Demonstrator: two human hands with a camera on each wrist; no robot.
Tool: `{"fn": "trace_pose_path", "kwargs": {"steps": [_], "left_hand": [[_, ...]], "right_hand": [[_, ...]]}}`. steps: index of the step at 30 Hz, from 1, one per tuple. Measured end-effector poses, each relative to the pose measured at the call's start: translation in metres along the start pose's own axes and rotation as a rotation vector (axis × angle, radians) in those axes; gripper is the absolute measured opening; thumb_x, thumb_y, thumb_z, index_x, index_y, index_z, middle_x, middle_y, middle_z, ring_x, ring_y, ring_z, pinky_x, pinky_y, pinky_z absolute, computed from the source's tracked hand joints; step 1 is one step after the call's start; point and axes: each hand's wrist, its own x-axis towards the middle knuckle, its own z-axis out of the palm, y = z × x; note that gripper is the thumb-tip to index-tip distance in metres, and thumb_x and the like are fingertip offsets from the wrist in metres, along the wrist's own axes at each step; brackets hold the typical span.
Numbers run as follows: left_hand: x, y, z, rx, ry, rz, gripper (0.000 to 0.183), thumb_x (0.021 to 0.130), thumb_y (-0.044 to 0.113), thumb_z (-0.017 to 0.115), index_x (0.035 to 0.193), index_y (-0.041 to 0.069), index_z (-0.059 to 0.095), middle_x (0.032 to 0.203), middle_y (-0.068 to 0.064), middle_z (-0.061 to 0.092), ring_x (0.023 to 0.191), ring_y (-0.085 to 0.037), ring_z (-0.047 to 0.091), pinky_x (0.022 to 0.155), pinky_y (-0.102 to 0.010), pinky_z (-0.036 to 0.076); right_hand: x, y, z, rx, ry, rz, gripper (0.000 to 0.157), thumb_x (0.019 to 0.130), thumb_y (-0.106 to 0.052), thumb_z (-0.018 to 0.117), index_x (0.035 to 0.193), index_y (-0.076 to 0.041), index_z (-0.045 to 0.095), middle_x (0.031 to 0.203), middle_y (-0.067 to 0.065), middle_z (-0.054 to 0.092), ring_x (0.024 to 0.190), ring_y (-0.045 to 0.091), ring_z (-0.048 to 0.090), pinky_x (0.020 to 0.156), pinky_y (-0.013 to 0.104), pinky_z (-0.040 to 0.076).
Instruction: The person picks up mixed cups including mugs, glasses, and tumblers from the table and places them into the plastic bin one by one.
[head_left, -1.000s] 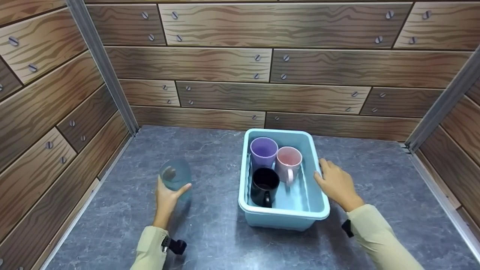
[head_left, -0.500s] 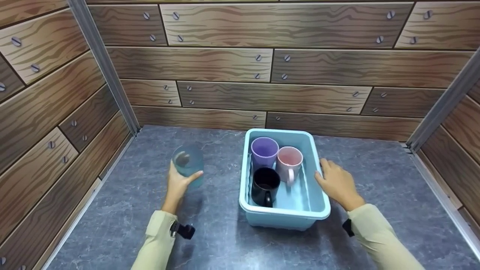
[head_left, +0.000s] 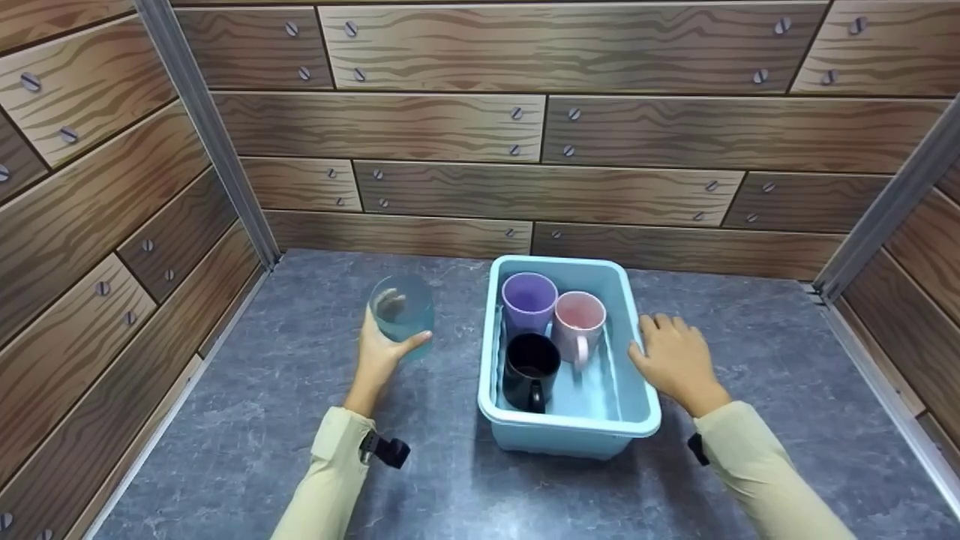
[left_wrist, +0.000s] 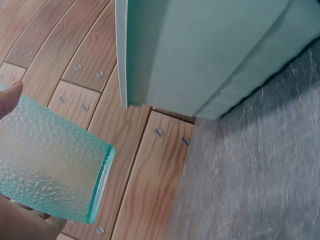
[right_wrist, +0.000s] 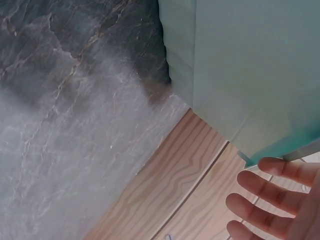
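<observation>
My left hand (head_left: pixel 377 358) holds a translucent teal tumbler (head_left: pixel 407 309), thumb on one side and fingers on the other. Its pebbled wall and rim show in the left wrist view, where the tumbler (left_wrist: pixel 55 160) lies sideways in the picture. To the right stands a light blue plastic bin (head_left: pixel 555 442). Inside it are a purple cup (head_left: pixel 529 296), a pink mug (head_left: pixel 578 322) and a black mug (head_left: pixel 531 375). My right hand (head_left: pixel 679 367) is at the bin's right rim, its fingers (right_wrist: pixel 265 187) spread and loosely extended beside the wall.
The grey marbled tabletop (head_left: pixel 247 420) is bounded by wood-plank-patterned walls (head_left: pixel 442 191) at the back and both sides. Metal posts (head_left: pixel 217 142) stand at the corners. Within the bin, bare floor (head_left: pixel 596 394) shows at the front right.
My left hand has carried the tumbler rightward and slightly farther back, closer to the bin. The right hand stays at the rim with only a slight shift; bin and cups look unmoved.
</observation>
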Motion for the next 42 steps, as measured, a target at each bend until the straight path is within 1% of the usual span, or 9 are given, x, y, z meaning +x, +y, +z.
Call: {"fn": "trace_pose_path", "kwargs": {"steps": [4,9,16,21,25,27,33,37,42], "left_hand": [[0.002,0.006,0.004,-0.009,-0.005,0.029,0.083,0.065,0.007,0.083,0.134,-0.002,0.039,0.128,-0.022,0.054,0.122,-0.035,0.049,0.107,-0.046,0.035],[0.003,0.014,0.008,0.01,-0.023,0.05,0.086,0.064,0.013,0.085,0.135,-0.002,0.038,0.128,-0.021,0.054,0.122,-0.035,0.049,0.107,-0.046,0.035],[0.002,0.027,0.012,0.002,-0.062,0.069,0.088,0.064,0.017,0.086,0.136,0.0,0.038,0.129,-0.019,0.053,0.122,-0.033,0.049,0.106,-0.047,0.036],[0.001,0.033,0.015,-0.014,-0.079,0.042,0.09,0.063,0.022,0.087,0.136,0.002,0.039,0.13,-0.018,0.053,0.122,-0.033,0.049,0.106,-0.047,0.035],[0.0,0.035,0.017,-0.017,-0.089,0.005,0.091,0.062,0.026,0.087,0.137,0.005,0.039,0.131,-0.016,0.053,0.123,-0.03,0.049,0.105,-0.045,0.036],[0.0,0.037,0.019,-0.017,-0.092,0.001,0.091,0.062,0.028,0.087,0.136,0.006,0.039,0.131,-0.016,0.053,0.123,-0.029,0.049,0.105,-0.045,0.037],[0.003,0.046,0.024,-0.01,-0.109,0.003,0.091,0.062,0.033,0.086,0.136,0.006,0.04,0.13,-0.017,0.054,0.124,-0.029,0.049,0.107,-0.046,0.035],[0.009,0.054,0.03,-0.039,-0.142,0.008,0.089,0.063,0.029,0.086,0.136,0.006,0.04,0.129,-0.016,0.055,0.124,-0.029,0.048,0.108,-0.045,0.033],[0.017,0.063,0.041,-0.077,-0.217,0.006,0.09,0.065,0.028,0.085,0.139,0.008,0.037,0.129,-0.015,0.055,0.122,-0.028,0.048,0.107,-0.044,0.033]], "right_hand": [[0.002,0.0,-0.004,-0.027,0.022,-0.023,0.036,0.087,-0.028,0.053,0.103,0.004,0.058,0.098,0.024,0.061,0.087,0.042,0.056,0.072,0.056,0.044],[0.004,0.001,-0.01,-0.068,-0.004,-0.048,0.041,0.088,-0.03,0.054,0.111,0.004,0.058,0.105,0.024,0.061,0.094,0.043,0.056,0.078,0.057,0.043],[0.008,0.007,-0.01,-0.1,-0.028,-0.063,0.046,0.09,-0.038,0.053,0.111,0.001,0.061,0.107,0.024,0.062,0.096,0.043,0.057,0.08,0.059,0.043],[0.008,0.009,-0.006,-0.096,0.006,-0.072,0.044,0.088,-0.038,0.054,0.109,0.0,0.061,0.103,0.023,0.063,0.092,0.042,0.058,0.077,0.058,0.043],[0.006,0.008,-0.002,-0.093,0.043,-0.077,0.04,0.088,-0.034,0.054,0.108,-0.001,0.061,0.101,0.022,0.064,0.089,0.041,0.059,0.074,0.057,0.043],[0.006,0.007,-0.002,-0.096,0.054,-0.078,0.038,0.088,-0.033,0.054,0.108,-0.001,0.061,0.1,0.021,0.064,0.089,0.04,0.059,0.073,0.056,0.043],[0.004,0.005,0.0,-0.093,0.042,-0.059,0.037,0.088,-0.03,0.054,0.109,0.0,0.06,0.1,0.022,0.064,0.088,0.04,0.059,0.073,0.057,0.044],[0.004,0.004,0.0,-0.078,0.034,-0.047,0.037,0.089,-0.03,0.053,0.109,0.0,0.06,0.1,0.022,0.064,0.088,0.04,0.06,0.074,0.057,0.044],[0.004,0.004,0.0,-0.066,0.034,-0.045,0.037,0.089,-0.03,0.053,0.109,0.001,0.059,0.101,0.023,0.064,0.089,0.041,0.06,0.074,0.057,0.044]]}}
